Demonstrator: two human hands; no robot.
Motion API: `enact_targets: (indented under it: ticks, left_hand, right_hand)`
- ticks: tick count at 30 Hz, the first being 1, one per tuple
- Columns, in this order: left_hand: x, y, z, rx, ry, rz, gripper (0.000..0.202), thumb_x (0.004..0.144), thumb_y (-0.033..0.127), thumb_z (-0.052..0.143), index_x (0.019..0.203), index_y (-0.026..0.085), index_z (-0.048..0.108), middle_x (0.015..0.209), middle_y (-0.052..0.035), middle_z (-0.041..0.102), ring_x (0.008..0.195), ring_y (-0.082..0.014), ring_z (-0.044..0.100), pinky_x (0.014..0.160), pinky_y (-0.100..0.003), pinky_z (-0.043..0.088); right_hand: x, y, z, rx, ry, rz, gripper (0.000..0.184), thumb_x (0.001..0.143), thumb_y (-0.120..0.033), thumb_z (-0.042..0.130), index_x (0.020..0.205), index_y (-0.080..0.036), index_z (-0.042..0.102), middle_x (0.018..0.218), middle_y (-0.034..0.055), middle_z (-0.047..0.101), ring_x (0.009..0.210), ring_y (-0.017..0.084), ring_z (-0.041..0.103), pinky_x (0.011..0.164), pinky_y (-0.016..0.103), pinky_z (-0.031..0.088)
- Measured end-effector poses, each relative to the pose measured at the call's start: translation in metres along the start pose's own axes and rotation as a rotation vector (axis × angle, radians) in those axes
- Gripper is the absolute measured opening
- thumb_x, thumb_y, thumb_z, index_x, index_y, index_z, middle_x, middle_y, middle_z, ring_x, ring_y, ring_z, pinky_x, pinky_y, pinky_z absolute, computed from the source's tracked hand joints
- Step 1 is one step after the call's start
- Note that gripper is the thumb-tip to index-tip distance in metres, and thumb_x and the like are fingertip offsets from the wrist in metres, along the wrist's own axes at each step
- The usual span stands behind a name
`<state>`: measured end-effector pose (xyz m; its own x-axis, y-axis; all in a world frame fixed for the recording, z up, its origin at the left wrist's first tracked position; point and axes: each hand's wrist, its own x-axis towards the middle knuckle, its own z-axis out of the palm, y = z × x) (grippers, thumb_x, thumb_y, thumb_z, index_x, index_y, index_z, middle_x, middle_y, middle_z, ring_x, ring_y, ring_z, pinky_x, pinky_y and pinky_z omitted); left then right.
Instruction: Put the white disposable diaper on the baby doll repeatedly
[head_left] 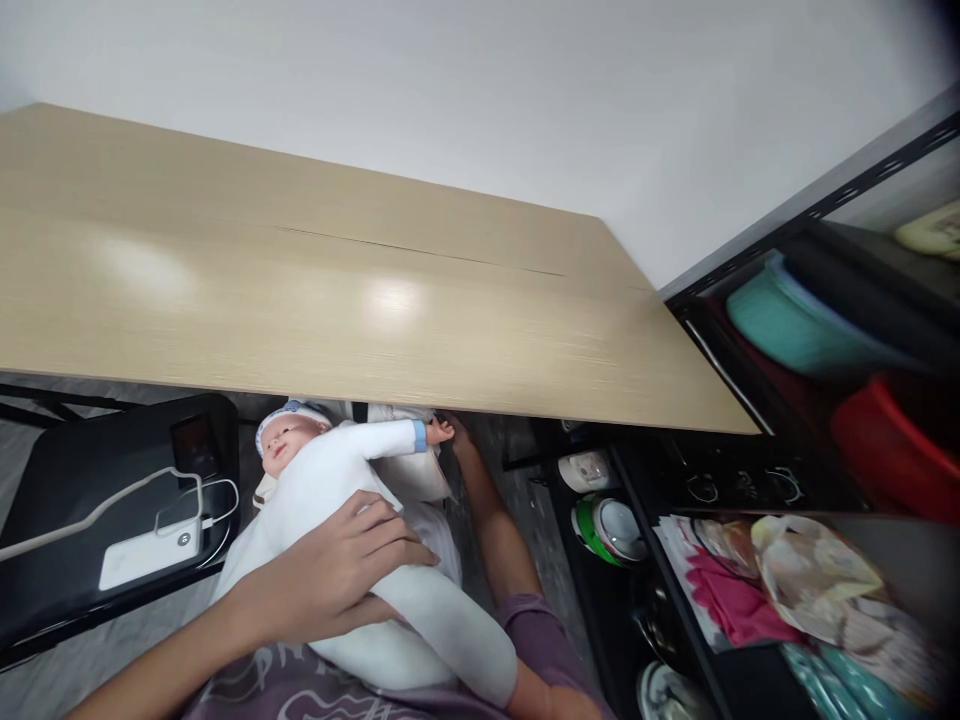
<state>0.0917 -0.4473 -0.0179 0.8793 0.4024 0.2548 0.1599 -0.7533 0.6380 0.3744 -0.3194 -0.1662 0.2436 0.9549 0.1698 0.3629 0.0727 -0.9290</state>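
Note:
A baby doll (pixel 337 460) in a white suit with blue cuffs and a patterned cap lies on its back across my lap, its head to the upper left. My left hand (pixel 352 560) rests over the doll's belly and hip, fingers wrapped across it and thumb below. My right forearm runs forward past the doll's outstretched arm. Most of my right hand (pixel 457 432) is hidden beneath the table edge, near whitish cloth (pixel 420 475) behind the doll; its fingers do not show.
A light wooden table (pixel 390 320) spans the front. At the left, a black chair seat (pixel 60 480) bears a white power bank (pixel 150 552) with a cable and a dark phone (pixel 193 445). Black shelving (pixel 645 590) on the right holds a teal basin (pixel 802 320), a red basin (pixel 892 440) and folded cloths.

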Motion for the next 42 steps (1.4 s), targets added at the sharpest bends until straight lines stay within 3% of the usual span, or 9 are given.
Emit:
enact_targets:
  ticks: [6, 11, 15, 20, 26, 29, 33, 38, 42]
  left_hand:
    - [-0.002, 0.0, 0.001, -0.021, -0.009, 0.0, 0.041, 0.122, 0.044, 0.06, 0.157, 0.023, 0.057, 0.138, -0.0087, 0.077, 0.12, -0.0303, 0.063, 0.116, -0.046, 0.043]
    - [-0.002, 0.0, 0.007, -0.005, 0.005, 0.01, 0.042, 0.119, 0.039, 0.067, 0.158, 0.025, 0.059, 0.136, -0.0069, 0.08, 0.124, -0.0299, 0.066, 0.125, -0.049, 0.04]
    - [0.002, -0.001, 0.008, 0.001, 0.014, 0.053, 0.047, 0.116, 0.047, 0.07, 0.157, 0.024, 0.062, 0.135, -0.0092, 0.081, 0.127, -0.0313, 0.07, 0.128, -0.051, 0.042]
    - [-0.018, 0.0, 0.013, 0.068, 0.096, 0.05, 0.051, 0.118, 0.052, 0.066, 0.163, 0.027, 0.06, 0.155, -0.0129, 0.074, 0.145, -0.0334, 0.064, 0.136, -0.056, 0.041]
    - [-0.131, -0.021, 0.057, 0.124, 0.703, -0.559, 0.034, 0.115, 0.03, 0.06, 0.148, 0.033, 0.061, 0.153, -0.0142, 0.064, 0.149, -0.0361, 0.061, 0.128, -0.064, 0.052]
    - [-0.18, -0.04, 0.078, -0.131, 0.701, -0.961, 0.044, 0.111, 0.05, 0.065, 0.15, 0.029, 0.058, 0.155, -0.0159, 0.067, 0.147, -0.0424, 0.067, 0.127, -0.071, 0.055]
    - [-0.205, -0.052, 0.09, -0.292, 0.62, -1.069, 0.073, 0.088, 0.065, 0.088, 0.149, 0.03, 0.066, 0.15, -0.0121, 0.076, 0.148, -0.051, 0.068, 0.127, -0.072, 0.057]
    - [-0.194, -0.044, 0.072, -0.276, 0.762, -1.012, 0.085, 0.065, 0.071, 0.098, 0.142, 0.061, 0.064, 0.138, 0.0096, 0.08, 0.131, -0.0473, 0.078, 0.107, -0.069, 0.068]
    - [-0.156, -0.038, 0.016, -0.075, 0.727, -0.952, 0.055, 0.085, 0.065, 0.086, 0.128, 0.042, 0.061, 0.115, 0.0061, 0.079, 0.104, -0.0364, 0.08, 0.089, -0.051, 0.069]
  right_hand:
    - [-0.036, 0.028, -0.018, -0.026, 0.235, 0.067, 0.054, 0.108, -0.08, 0.043, 0.09, -0.031, 0.057, 0.078, -0.0005, 0.069, 0.081, 0.022, 0.063, 0.071, 0.036, 0.054]
    - [-0.094, -0.026, -0.055, -0.086, 0.261, -0.103, 0.028, 0.108, -0.052, 0.068, 0.116, -0.026, 0.073, 0.115, 0.0088, 0.078, 0.106, 0.027, 0.073, 0.095, 0.046, 0.062]
    - [-0.096, -0.088, -0.051, -0.313, -0.197, -0.557, 0.036, 0.111, -0.027, 0.068, 0.147, -0.029, 0.07, 0.142, 0.013, 0.077, 0.138, 0.032, 0.071, 0.12, 0.055, 0.059]
    - [-0.06, -0.119, -0.009, -0.58, -0.64, -0.457, 0.045, 0.112, -0.026, 0.07, 0.156, -0.022, 0.064, 0.146, 0.0155, 0.075, 0.138, 0.034, 0.071, 0.118, 0.054, 0.06]
    - [-0.053, -0.142, 0.007, -0.656, -0.721, -0.515, 0.024, 0.115, -0.028, 0.068, 0.138, -0.02, 0.068, 0.129, 0.0122, 0.073, 0.119, 0.031, 0.072, 0.1, 0.044, 0.06]
    - [-0.055, -0.157, 0.008, -0.604, -0.726, -0.578, 0.024, 0.116, -0.025, 0.065, 0.14, -0.021, 0.066, 0.13, 0.0114, 0.072, 0.119, 0.03, 0.072, 0.101, 0.043, 0.059]
    - [-0.057, -0.175, 0.006, -0.486, -0.704, -0.606, 0.03, 0.116, -0.029, 0.066, 0.146, -0.023, 0.065, 0.133, 0.0102, 0.074, 0.123, 0.029, 0.073, 0.104, 0.042, 0.06]
    - [-0.07, -0.197, -0.027, -0.412, -0.525, -0.659, 0.045, 0.112, -0.026, 0.069, 0.156, -0.031, 0.066, 0.139, 0.0082, 0.078, 0.124, 0.029, 0.078, 0.104, 0.041, 0.064]
    - [-0.066, -0.199, -0.063, -0.491, -0.325, -0.601, 0.05, 0.111, -0.032, 0.07, 0.161, -0.035, 0.066, 0.141, 0.0072, 0.082, 0.125, 0.032, 0.08, 0.1, 0.044, 0.067]
